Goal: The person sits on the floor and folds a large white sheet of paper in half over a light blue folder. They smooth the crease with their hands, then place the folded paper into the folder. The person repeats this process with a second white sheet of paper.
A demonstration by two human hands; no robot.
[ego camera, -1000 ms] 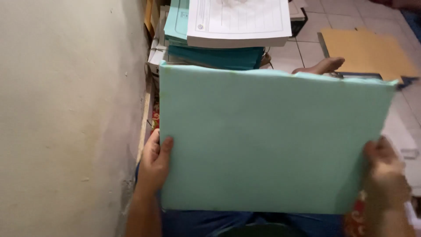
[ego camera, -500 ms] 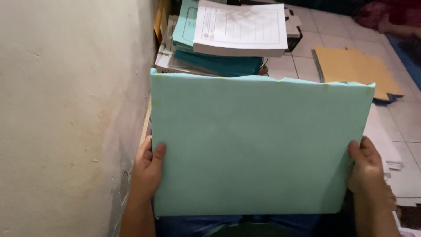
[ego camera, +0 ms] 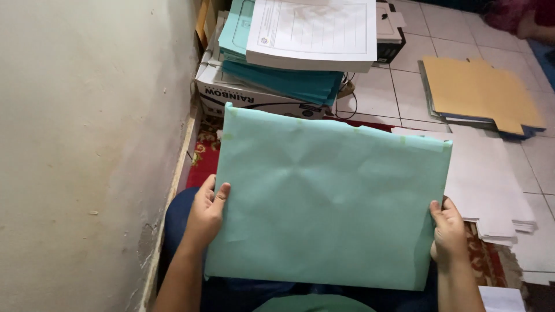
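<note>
A large pale green paper-covered sheet (ego camera: 329,196) lies flat in front of me, over my lap. My left hand (ego camera: 207,212) grips its left edge, thumb on top. Its right edge is held the same way by my right hand (ego camera: 446,230). Small taped tabs show at the sheet's top corners. Past its far edge stands a stack of teal folders (ego camera: 277,69) with a pile of white printed forms (ego camera: 315,32) on top, resting on a white cardboard box (ego camera: 243,98).
A plastered wall (ego camera: 87,144) runs along the left. On the tiled floor to the right lie a pile of grey-white boards (ego camera: 491,185) and a brown cardboard stack (ego camera: 480,92). A red patterned mat (ego camera: 202,153) shows beside the wall.
The green sheet has come lower and flatter, away from the camera, so the stack and floor behind it show more. Both hands keep their grip on its side edges.
</note>
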